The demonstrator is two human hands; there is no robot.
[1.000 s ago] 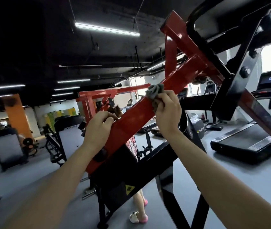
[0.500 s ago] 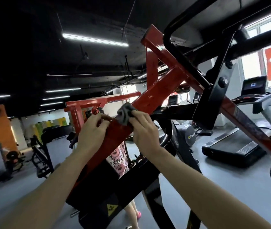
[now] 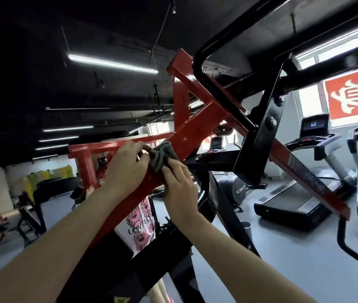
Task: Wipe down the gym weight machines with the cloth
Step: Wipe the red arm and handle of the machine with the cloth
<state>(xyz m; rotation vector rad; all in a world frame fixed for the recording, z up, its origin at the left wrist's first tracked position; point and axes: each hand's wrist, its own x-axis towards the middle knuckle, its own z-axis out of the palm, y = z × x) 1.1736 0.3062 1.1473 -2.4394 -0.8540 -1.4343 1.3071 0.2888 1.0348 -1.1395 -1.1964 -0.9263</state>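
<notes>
The red beam (image 3: 196, 131) lies open upslope only as far as the black tube (image 3: 224, 95) and bolted black plate (image 3: 261, 136) crossing it, while a red crossbar (image 3: 99, 148) closes in on its left side.

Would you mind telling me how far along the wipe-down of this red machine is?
Done: nothing visibly marks any part as wiped. In hand: the left hand and right hand hold the grey cloth against the sloping red beam, mid-length. Left: the beam's upper stretch and the black frame beside it.
</notes>
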